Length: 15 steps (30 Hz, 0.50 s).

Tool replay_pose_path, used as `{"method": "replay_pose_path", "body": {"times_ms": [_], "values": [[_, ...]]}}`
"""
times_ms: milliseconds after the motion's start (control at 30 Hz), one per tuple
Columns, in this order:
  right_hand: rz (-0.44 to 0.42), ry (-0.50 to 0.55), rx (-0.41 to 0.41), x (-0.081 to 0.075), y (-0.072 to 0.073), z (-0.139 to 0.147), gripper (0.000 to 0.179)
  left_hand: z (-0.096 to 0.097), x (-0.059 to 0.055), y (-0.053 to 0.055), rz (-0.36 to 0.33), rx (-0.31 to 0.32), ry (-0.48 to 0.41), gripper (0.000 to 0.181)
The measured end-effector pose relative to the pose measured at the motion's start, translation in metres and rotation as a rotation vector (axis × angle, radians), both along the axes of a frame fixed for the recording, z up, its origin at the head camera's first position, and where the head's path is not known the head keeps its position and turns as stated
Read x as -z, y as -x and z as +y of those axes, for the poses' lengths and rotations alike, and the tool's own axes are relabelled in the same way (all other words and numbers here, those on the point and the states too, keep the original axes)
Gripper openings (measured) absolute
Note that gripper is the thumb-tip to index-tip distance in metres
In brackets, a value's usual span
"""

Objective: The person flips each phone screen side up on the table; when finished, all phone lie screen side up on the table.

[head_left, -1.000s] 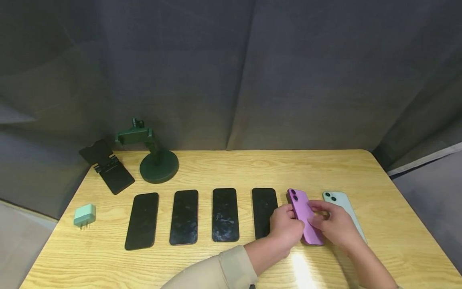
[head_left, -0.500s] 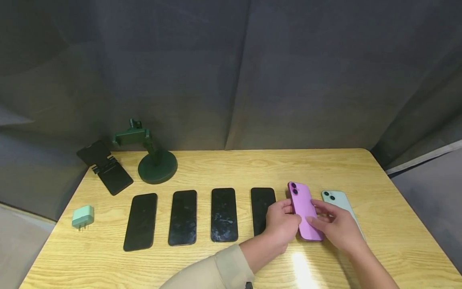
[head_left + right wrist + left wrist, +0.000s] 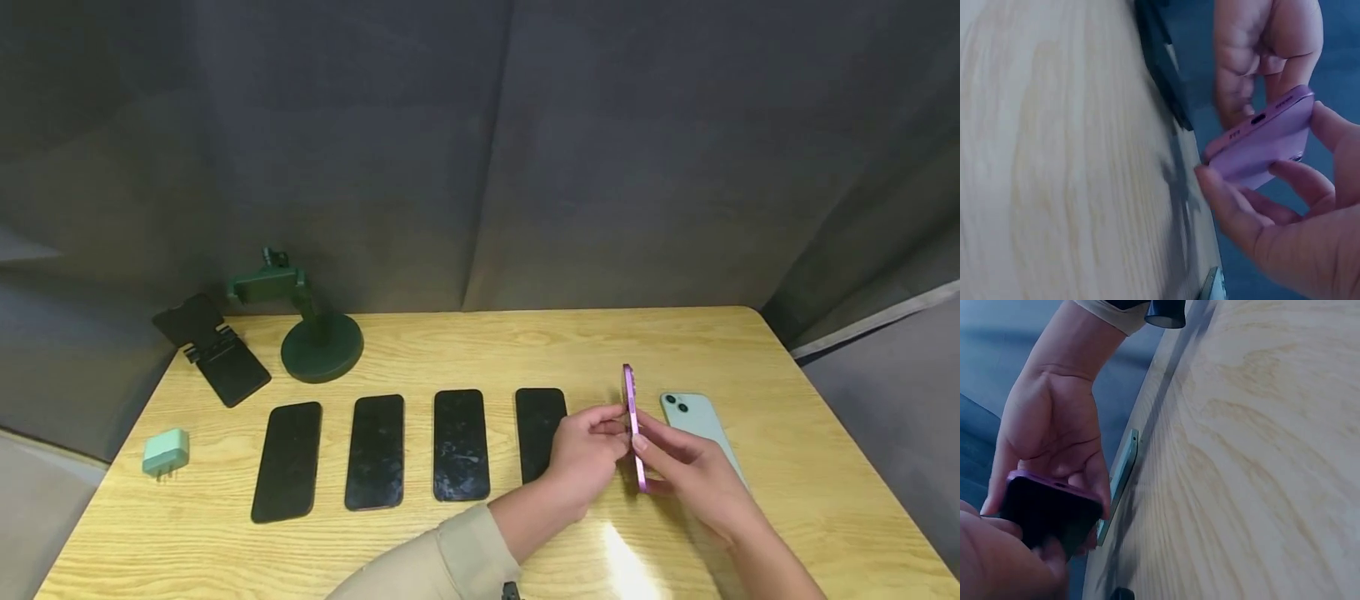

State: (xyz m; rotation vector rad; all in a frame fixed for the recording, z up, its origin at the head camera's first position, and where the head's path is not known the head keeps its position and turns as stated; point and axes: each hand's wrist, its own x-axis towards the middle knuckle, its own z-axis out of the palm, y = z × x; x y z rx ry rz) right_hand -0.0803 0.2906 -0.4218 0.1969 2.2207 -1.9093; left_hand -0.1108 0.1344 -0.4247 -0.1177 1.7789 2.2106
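Observation:
A purple smartphone point(image 3: 633, 433) stands on its long edge in the head view, its back toward my right hand point(image 3: 693, 475). That hand grips it, thumb on the upper edge and fingers below and behind. My left hand point(image 3: 588, 454) has its bent fingertips right at the screen side; I cannot tell whether they pinch it. Over the dark screen point(image 3: 1047, 515) in the left wrist view, left fingers point(image 3: 1054, 553) overlap. The phone's bottom end with its port point(image 3: 1259, 119) faces the right wrist camera. A mint phone point(image 3: 697, 421) lies back up, partly behind my right hand.
Several black-screened phones lie in a row to the left, the nearest one point(image 3: 540, 425) partly covered by my left hand. A mint charger plug point(image 3: 167, 452), a folding black stand point(image 3: 217, 350) and a dark green phone holder point(image 3: 322, 346) stand at the table's left side.
The purple phone has come up off the table and turned from back-facing to edge-on, its screen side now toward the left hand. The right hand has shifted its grip onto its edges.

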Motion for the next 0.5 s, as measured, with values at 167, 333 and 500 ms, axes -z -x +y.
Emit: {"method": "replay_pose_path", "body": {"times_ms": [167,333,500], "values": [[0.002,0.228,-0.026,-0.002,-0.003,0.000,0.047,-0.001,-0.006,-0.004,0.043,0.031,0.192,0.036],[0.058,0.423,-0.079,-0.004,-0.008,0.004,0.036,-0.002,-0.016,-0.006,0.081,0.070,0.246,0.035],[0.119,0.406,-0.029,-0.007,-0.010,0.006,0.035,-0.005,-0.017,-0.006,0.111,0.018,0.286,0.038]]}}
